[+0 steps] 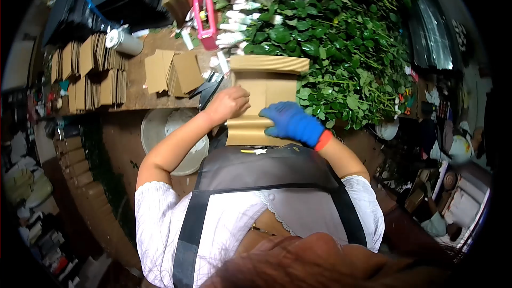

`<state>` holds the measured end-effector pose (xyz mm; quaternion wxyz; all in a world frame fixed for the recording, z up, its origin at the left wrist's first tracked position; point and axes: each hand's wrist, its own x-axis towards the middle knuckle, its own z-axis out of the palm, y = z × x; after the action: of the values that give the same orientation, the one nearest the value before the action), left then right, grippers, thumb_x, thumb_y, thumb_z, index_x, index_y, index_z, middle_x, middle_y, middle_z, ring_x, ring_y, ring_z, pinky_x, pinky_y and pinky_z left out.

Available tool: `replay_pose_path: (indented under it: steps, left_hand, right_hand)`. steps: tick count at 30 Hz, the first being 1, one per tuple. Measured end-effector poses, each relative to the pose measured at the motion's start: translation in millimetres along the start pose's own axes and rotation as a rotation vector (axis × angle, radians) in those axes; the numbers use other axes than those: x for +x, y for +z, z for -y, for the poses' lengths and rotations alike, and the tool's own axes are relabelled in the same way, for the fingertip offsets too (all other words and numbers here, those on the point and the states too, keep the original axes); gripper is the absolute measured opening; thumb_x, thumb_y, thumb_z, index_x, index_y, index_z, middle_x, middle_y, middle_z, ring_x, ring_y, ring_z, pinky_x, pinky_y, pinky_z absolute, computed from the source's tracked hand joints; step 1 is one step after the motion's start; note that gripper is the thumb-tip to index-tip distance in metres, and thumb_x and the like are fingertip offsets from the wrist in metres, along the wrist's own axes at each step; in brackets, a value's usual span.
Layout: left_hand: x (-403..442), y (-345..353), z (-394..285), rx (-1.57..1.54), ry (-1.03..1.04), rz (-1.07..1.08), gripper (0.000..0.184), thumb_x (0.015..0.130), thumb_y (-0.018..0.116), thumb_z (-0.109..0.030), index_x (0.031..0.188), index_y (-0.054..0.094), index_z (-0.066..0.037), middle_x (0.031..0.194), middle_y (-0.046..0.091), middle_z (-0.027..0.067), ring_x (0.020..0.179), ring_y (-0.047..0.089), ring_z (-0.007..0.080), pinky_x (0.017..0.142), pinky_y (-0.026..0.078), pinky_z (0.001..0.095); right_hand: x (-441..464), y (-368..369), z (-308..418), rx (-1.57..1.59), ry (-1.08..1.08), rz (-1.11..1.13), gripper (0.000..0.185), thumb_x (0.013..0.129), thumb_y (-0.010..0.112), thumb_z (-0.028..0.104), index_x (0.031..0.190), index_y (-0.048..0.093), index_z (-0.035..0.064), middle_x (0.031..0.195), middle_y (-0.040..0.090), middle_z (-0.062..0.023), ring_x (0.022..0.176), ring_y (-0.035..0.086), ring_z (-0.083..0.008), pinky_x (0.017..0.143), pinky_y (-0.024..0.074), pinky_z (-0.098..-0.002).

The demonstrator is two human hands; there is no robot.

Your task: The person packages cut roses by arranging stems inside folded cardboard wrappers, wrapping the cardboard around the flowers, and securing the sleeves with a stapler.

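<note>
A brown cardboard sheet [274, 95] lies in front of me at the table's edge, its near part curved down towards my apron. Across its far end sits a ridged stack of corrugated cardboard [269, 64]. My left hand [229, 104], bare, has its fingers curled closed on the sheet's left edge; the fingertips are partly hidden. In a blue glove with a red cuff, my right hand [293, 122] grips the curved near part from the right, its fingers pointing left. A black tool [208, 89], perhaps a stapler, lies just left of my left hand.
Leafy green stems [341, 37] cover the table's right side, with white-wrapped flower heads [234, 21] along their left. A pink basket [205, 21], cut cardboard pieces [173, 73], cardboard stacks [88, 72] and a white canister [124, 41] stand left. Below is a pale bucket [184, 162].
</note>
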<state>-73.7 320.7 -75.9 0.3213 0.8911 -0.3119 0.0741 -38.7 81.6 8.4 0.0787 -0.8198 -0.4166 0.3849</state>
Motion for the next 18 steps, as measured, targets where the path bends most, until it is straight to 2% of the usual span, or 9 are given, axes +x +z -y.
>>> replay_pose_path:
  steps: [3, 6, 7, 9, 12, 14, 16, 17, 18]
  left_hand:
    - [4.1, -2.4, -4.7, 0.041, -0.005, 0.004, 0.014, 0.077, 0.078, -0.011, 0.086, 0.071, -0.004, 0.099, 0.070, 0.0085, 0.103, 0.067, 0.0296, 0.089, 0.056, 0.0383]
    - [1.2, -1.0, -5.1, 0.036, -0.017, 0.003, 0.014, 0.077, 0.078, -0.011, 0.086, 0.070, -0.004, 0.099, 0.070, 0.0084, 0.105, 0.067, 0.0297, 0.090, 0.056, 0.0375]
    - [1.2, -0.2, -5.0, 0.025, -0.020, 0.000, 0.015, 0.077, 0.077, -0.012, 0.088, 0.070, -0.004, 0.099, 0.069, 0.0084, 0.106, 0.067, 0.0298, 0.090, 0.055, 0.0373]
    - [0.8, -1.2, -5.4, 0.035, -0.015, 0.012, 0.016, 0.077, 0.077, -0.011, 0.089, 0.070, -0.004, 0.100, 0.069, 0.0085, 0.105, 0.067, 0.0298, 0.090, 0.055, 0.0374]
    - [3.2, -1.5, -6.0, 0.041, 0.010, -0.014, 0.013, 0.076, 0.075, -0.010, 0.084, 0.067, -0.003, 0.099, 0.068, 0.0091, 0.105, 0.066, 0.0300, 0.093, 0.054, 0.0388]
    - [4.5, -3.9, -10.5, 0.055, -0.029, 0.001, 0.013, 0.077, 0.075, -0.011, 0.085, 0.068, -0.004, 0.099, 0.068, 0.0086, 0.106, 0.066, 0.0298, 0.094, 0.054, 0.0391]
    - [9.2, -15.6, -16.6, 0.046, -0.030, 0.001, 0.013, 0.077, 0.075, -0.009, 0.087, 0.069, -0.003, 0.099, 0.068, 0.0083, 0.106, 0.066, 0.0297, 0.093, 0.054, 0.0389]
    - [7.6, -11.8, -11.3, 0.010, 0.003, -0.017, 0.013, 0.078, 0.074, -0.009, 0.087, 0.069, -0.003, 0.099, 0.068, 0.0085, 0.106, 0.066, 0.0298, 0.092, 0.054, 0.0389]
    - [3.9, -4.3, -4.8, -0.030, 0.036, -0.030, 0.012, 0.078, 0.074, -0.008, 0.087, 0.068, -0.003, 0.099, 0.068, 0.0087, 0.106, 0.066, 0.0299, 0.092, 0.054, 0.0388]
  right_hand:
    - [3.5, 23.9, 6.3, -0.041, 0.089, -0.071, 0.063, 0.084, 0.073, 0.037, 0.139, 0.052, 0.0142, 0.132, 0.061, -0.0126, 0.120, 0.060, -0.0266, 0.101, 0.0479, -0.0378]
    - [-13.0, 17.5, -0.2, 0.524, -0.087, -0.380, 0.068, 0.088, 0.071, 0.031, 0.147, 0.044, 0.0105, 0.140, 0.055, -0.0156, 0.126, 0.057, -0.0268, 0.106, 0.0446, -0.0384]
    - [-23.0, -1.9, 7.5, 1.039, -0.153, -0.388, 0.074, 0.091, 0.069, 0.028, 0.152, 0.034, 0.0044, 0.145, 0.049, -0.0173, 0.131, 0.052, -0.0263, 0.113, 0.0389, -0.0391]
    - [-16.4, -23.7, -3.4, 1.598, -0.609, -0.519, 0.088, 0.093, 0.066, 0.043, 0.155, 0.021, -0.0011, 0.153, 0.037, -0.0222, 0.139, 0.043, -0.0317, 0.117, 0.0328, -0.0449]
    - [-57.7, -74.5, 24.9, 1.911, -0.702, -0.405, 0.115, 0.084, 0.059, 0.073, 0.157, 0.010, -0.0009, 0.161, 0.022, -0.0227, 0.148, 0.028, -0.0341, 0.122, 0.0183, -0.0473]
    - [-66.0, -84.1, 33.6, 1.826, -0.910, -0.317, 0.115, 0.086, 0.042, 0.081, 0.157, 0.005, -0.0012, 0.162, 0.012, -0.0263, 0.151, 0.013, -0.0403, 0.123, 0.0093, -0.0529]
    - [-77.6, -90.3, 46.9, 1.737, -1.068, -0.232, 0.121, 0.083, 0.040, 0.085, 0.157, -0.001, -0.0005, 0.163, 0.002, -0.0267, 0.152, 0.000, -0.0405, 0.122, 0.0028, -0.0548]
    - [-93.1, -96.3, 57.5, 1.727, -1.019, -0.219, 0.103, 0.091, 0.045, 0.073, 0.157, 0.016, -0.0011, 0.163, 0.016, -0.0243, 0.152, 0.014, -0.0375, 0.122, 0.0104, -0.0510]
    - [-101.6, -98.0, 65.2, 1.690, -1.019, -0.219, 0.102, 0.091, 0.045, 0.072, 0.156, 0.017, -0.0009, 0.162, 0.017, -0.0241, 0.151, 0.015, -0.0373, 0.122, 0.0111, -0.0507]
